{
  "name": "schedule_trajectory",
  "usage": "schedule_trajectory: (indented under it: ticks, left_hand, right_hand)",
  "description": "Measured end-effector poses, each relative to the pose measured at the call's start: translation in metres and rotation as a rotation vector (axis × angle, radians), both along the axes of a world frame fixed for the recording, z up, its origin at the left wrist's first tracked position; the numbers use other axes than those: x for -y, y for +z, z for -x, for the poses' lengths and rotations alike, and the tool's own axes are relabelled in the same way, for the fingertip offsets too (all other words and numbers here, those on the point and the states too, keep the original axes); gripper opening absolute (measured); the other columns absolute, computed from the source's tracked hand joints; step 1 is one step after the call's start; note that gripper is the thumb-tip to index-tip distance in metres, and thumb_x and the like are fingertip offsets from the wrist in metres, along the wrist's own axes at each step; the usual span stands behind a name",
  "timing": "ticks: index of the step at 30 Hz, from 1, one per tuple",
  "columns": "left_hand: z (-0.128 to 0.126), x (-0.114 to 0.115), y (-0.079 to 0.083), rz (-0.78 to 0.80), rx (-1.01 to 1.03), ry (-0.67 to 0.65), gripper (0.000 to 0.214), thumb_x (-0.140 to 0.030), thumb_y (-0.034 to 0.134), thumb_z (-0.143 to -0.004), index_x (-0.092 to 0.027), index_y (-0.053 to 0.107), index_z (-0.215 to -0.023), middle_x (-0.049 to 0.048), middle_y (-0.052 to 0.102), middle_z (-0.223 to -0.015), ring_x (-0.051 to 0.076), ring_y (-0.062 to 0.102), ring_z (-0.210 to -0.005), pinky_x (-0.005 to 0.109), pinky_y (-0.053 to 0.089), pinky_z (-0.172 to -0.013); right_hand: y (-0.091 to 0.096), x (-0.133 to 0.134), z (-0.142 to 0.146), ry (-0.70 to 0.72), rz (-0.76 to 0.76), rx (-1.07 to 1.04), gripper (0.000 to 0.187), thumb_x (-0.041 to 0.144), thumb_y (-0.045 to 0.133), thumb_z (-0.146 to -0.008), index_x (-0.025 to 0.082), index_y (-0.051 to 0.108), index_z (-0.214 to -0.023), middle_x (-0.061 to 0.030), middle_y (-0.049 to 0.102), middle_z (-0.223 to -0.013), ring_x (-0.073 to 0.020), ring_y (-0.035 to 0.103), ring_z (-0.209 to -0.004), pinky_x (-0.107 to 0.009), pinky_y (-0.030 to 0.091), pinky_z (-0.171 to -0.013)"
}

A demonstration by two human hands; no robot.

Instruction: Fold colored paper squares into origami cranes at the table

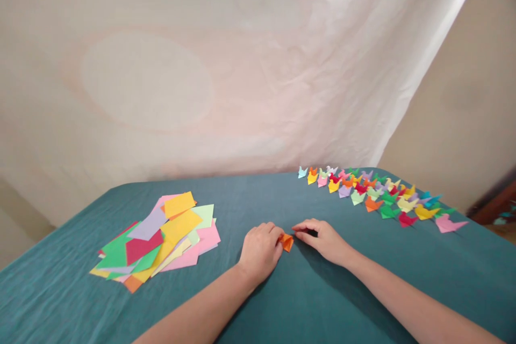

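A small folded orange paper (287,241) lies on the teal tablecloth (282,301) between both hands. My left hand (260,251) is curled, its fingertips pinching the paper's left side. My right hand (322,238) rests palm down just right of it, its thumb and forefinger pressed together at the paper's right tip. To the left lies a loose pile of coloured paper squares (161,236). Several folded paper birds (379,196) in many colours stand in rows at the far right.
A cream cloth backdrop (226,64) hangs behind the table's far edge. A beige wall (471,91) and a dark wooden piece (495,204) lie beyond the right edge. A pink bird (449,222) ends the rows nearest the right edge.
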State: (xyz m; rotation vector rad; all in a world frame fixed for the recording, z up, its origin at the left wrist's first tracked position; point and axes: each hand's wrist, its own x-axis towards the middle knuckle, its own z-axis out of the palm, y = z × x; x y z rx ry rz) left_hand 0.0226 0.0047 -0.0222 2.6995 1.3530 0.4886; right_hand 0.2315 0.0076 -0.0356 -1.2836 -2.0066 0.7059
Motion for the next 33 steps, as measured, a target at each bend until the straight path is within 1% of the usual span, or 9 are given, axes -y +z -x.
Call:
schedule_trajectory:
  ticks: [5, 11, 15, 19, 22, 33]
  left_hand:
    - [0.0, -0.003, -0.001, 0.037, 0.072, 0.028, 0.012, -0.026, 0.05, -0.086, -0.023, 0.06, -0.091, 0.0022, 0.059, -0.09, 0.017, 0.056, -0.083, 0.026, 0.042, -0.074]
    - [-0.003, -0.01, 0.001, 0.105, 0.079, 0.06, 0.01, -0.028, 0.054, -0.083, -0.022, 0.062, -0.086, 0.0013, 0.059, -0.086, 0.016, 0.057, -0.078, 0.024, 0.041, -0.066]
    - [-0.004, -0.012, -0.004, 0.119, 0.13, 0.081, 0.011, -0.028, 0.054, -0.082, -0.023, 0.062, -0.088, 0.0011, 0.06, -0.087, 0.016, 0.057, -0.078, 0.024, 0.041, -0.066]
    - [-0.003, -0.011, -0.009, 0.112, 0.168, 0.064, 0.012, -0.028, 0.054, -0.083, -0.024, 0.062, -0.091, 0.0008, 0.06, -0.088, 0.016, 0.057, -0.08, 0.024, 0.042, -0.069]
    - [-0.003, -0.011, -0.009, 0.109, 0.169, 0.059, 0.011, -0.028, 0.055, -0.083, -0.024, 0.062, -0.09, 0.0007, 0.06, -0.088, 0.016, 0.056, -0.08, 0.024, 0.042, -0.068]
    - [-0.003, -0.012, -0.009, 0.1, 0.177, 0.047, 0.011, -0.029, 0.056, -0.083, -0.023, 0.063, -0.09, 0.0006, 0.059, -0.086, 0.015, 0.056, -0.077, 0.024, 0.042, -0.067]
  right_hand:
    - [0.002, -0.003, 0.005, 0.06, 0.057, 0.004, 0.025, 0.033, 0.053, -0.084, 0.021, 0.071, -0.095, -0.0043, 0.071, -0.091, -0.0213, 0.061, -0.083, -0.037, 0.045, -0.08]
    - [0.01, -0.005, 0.009, 0.112, 0.096, 0.0, 0.025, 0.034, 0.052, -0.084, 0.023, 0.072, -0.094, -0.0028, 0.072, -0.088, -0.0212, 0.062, -0.081, -0.035, 0.045, -0.078]
    - [0.012, -0.01, 0.006, 0.161, 0.143, -0.019, 0.027, 0.035, 0.051, -0.085, 0.022, 0.071, -0.096, -0.0029, 0.072, -0.092, -0.0209, 0.062, -0.083, -0.034, 0.046, -0.079]
    - [0.005, -0.013, 0.002, 0.107, 0.11, -0.007, 0.026, 0.036, 0.054, -0.083, 0.021, 0.071, -0.095, -0.0042, 0.071, -0.091, -0.0212, 0.062, -0.083, -0.035, 0.045, -0.081]
    - [0.0, -0.013, 0.002, 0.089, 0.091, -0.001, 0.024, 0.035, 0.055, -0.083, 0.021, 0.072, -0.094, -0.0041, 0.071, -0.089, -0.0207, 0.062, -0.082, -0.034, 0.045, -0.079]
    - [-0.002, -0.011, 0.006, 0.054, 0.056, 0.022, 0.021, 0.034, 0.058, -0.082, 0.021, 0.072, -0.091, -0.0032, 0.07, -0.084, -0.019, 0.06, -0.077, -0.032, 0.043, -0.074]
